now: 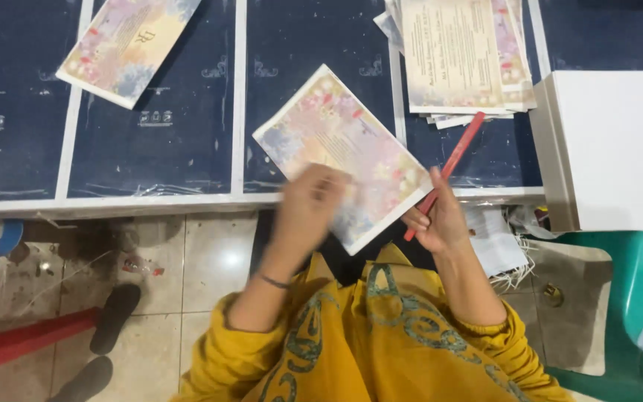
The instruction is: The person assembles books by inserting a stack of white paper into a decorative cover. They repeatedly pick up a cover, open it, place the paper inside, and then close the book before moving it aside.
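A floral printed card [336, 141] lies tilted over the near edge of the dark blue work surface [165, 134]. My left hand [308, 205], blurred by motion, rests on the card's near corner with fingers curled. At the card's right edge, my right hand [433, 219] grips a thin red stick [452, 164] that slants up and to the right. Both arms wear yellow patterned sleeves.
A stack of similar cards [459, 56] sits at the top right, and a single card [124, 45] lies at the top left. A thick white block [612, 145] stands at the right. Green plastic chair [634, 313], loose paper scraps and black sandals [113, 316] are on the tiled floor.
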